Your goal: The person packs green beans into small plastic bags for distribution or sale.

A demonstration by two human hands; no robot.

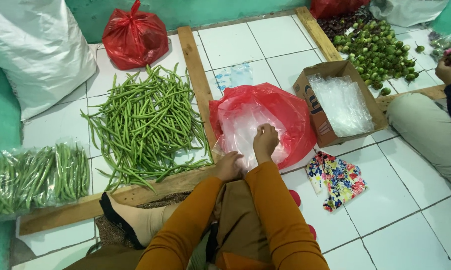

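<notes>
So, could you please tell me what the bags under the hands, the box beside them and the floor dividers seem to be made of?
The clear bags, under the right hand, look like thin glossy plastic film: see-through and crinkled, lying in a red plastic bag. The box looks like matte brown cardboard. The dividers appear to be bare, unfinished wooden planks.

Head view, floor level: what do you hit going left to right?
Clear bag of packed green beans → loose pile of green beans → red plastic bag with clear bags inside, both hands at it → cardboard box of clear plastic bags → another person's knee.
</notes>
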